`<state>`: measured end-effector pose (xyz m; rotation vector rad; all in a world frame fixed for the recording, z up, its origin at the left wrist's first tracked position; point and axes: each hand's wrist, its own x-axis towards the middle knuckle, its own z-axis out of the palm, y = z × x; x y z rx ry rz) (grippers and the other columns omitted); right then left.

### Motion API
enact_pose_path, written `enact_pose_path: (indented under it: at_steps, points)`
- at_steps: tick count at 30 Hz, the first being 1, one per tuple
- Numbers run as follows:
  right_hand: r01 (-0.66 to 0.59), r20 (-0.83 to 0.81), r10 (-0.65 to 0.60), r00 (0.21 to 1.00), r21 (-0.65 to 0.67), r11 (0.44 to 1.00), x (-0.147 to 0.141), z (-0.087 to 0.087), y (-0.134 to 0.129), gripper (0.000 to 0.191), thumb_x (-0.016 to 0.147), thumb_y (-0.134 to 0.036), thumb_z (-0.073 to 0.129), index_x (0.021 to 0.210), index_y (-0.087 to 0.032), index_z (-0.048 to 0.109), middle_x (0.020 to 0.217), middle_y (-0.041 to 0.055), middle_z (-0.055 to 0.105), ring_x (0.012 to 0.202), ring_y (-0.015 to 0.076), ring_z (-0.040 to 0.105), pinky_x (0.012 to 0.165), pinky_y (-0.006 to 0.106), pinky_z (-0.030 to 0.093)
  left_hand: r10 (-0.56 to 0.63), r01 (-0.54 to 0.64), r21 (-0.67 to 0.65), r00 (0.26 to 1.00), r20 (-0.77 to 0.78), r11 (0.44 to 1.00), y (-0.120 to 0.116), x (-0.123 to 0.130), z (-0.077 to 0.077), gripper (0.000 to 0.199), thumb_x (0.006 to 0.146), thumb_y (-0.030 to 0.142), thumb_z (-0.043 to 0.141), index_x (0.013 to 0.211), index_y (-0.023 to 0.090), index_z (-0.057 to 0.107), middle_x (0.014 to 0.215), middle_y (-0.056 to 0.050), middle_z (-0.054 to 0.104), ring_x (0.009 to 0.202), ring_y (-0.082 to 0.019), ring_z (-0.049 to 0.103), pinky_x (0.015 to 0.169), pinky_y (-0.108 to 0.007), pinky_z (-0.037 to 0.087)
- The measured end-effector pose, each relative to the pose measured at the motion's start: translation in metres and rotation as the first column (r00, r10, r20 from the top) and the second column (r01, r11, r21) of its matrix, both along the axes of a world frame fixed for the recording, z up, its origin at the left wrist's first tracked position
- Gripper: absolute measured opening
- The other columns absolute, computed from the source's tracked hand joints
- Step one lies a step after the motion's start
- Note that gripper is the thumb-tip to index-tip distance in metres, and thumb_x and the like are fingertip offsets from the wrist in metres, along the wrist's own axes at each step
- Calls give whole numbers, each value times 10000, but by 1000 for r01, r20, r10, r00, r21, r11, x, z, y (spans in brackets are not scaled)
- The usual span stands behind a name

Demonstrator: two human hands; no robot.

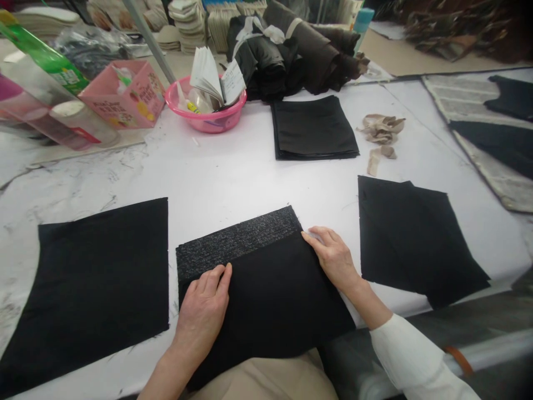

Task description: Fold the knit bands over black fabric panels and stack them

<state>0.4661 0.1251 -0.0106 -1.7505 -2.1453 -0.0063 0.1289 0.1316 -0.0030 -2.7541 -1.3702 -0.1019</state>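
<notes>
Touching a black cloth [283, 300] overlapping a speckled strip [245, 236] at the white table's [233, 172] near edge; resting the left hand [204, 308], fingers together, on the cloth's upper edge; touching the right corner with the right hand [331, 255], thumb extended, fingers bent; being unable to tell any pinching; working between black panels [104, 278]; facing a pink basin [212, 123] and rolled dark material [310, 44] beyond.

A pink basin [210, 122] stands on the white surface [225, 178], holding an open notebook [206, 71]. Just left of the basin sits a pink box [114, 103]; farther left, beyond the box, is a green packet [48, 58]. A metal pole [149, 40] rises behind the basin's left side. Behind it are pale stacks [187, 28]; to its right, dark rolls [268, 64] and, well apart, crumpled beige strips [381, 130].
</notes>
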Motion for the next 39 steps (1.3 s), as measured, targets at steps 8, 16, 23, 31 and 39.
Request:
enact_pose_path:
  at_steps: [8, 16, 23, 31, 39]
  points:
    - [52, 49, -54, 997, 42, 998, -3, 11, 2, 268, 959, -181, 477, 1166, -229, 641, 1150, 87, 628, 1066, 227, 547, 915, 393, 455, 212, -212, -1, 977, 2, 977, -27, -58, 7, 371, 953, 163, 458, 1321, 134, 499, 1187, -149, 601, 1047, -266, 574, 830, -396, 471]
    - [-173, 43, 180, 983, -132, 976, -63, 37, 24, 162, 885, -265, 642, 1036, -206, 642, 1011, 49, 663, 985, 212, 556, 829, 348, 392, 181, -180, -20, 972, 152, 983, -33, -70, 5, 308, 961, 193, 469, 1255, 179, 563, 1090, -108, 619, 1000, -223, 574, 855, -378, 471]
    - [-235, 34, 265, 964, -367, 900, -71, 48, 50, 53, 841, -220, 673, 846, -223, 620, 850, 10, 632, 847, 183, 537, 757, 315, 346, 188, -192, -4, 961, 204, 981, -33, -71, -2, 290, 954, 184, 488, 1229, 169, 581, 1071, -110, 617, 982, -226, 577, 825, -366, 473]
    - [-327, -244, 240, 940, -429, 842, -68, 75, 33, 120, 852, -243, 628, 957, -235, 571, 892, -16, 628, 787, 140, 562, 730, 271, 397, 227, -217, -69, 942, 248, 974, -32, -72, 4, 217, 937, 171, 515, 1126, 173, 622, 1061, -96, 606, 1001, -236, 568, 856, -391, 484]
    - [-558, -310, 474, 824, -297, 775, -70, 83, 21, 191, 943, -382, 548, 843, -259, 654, 841, -16, 652, 821, 138, 599, 816, 302, 444, 27, -19, -26, 927, 374, 999, -8, -7, 50, 421, 927, 256, 569, 1329, 165, 486, 1217, -105, 591, 1204, -252, 508, 1032, -419, 414]
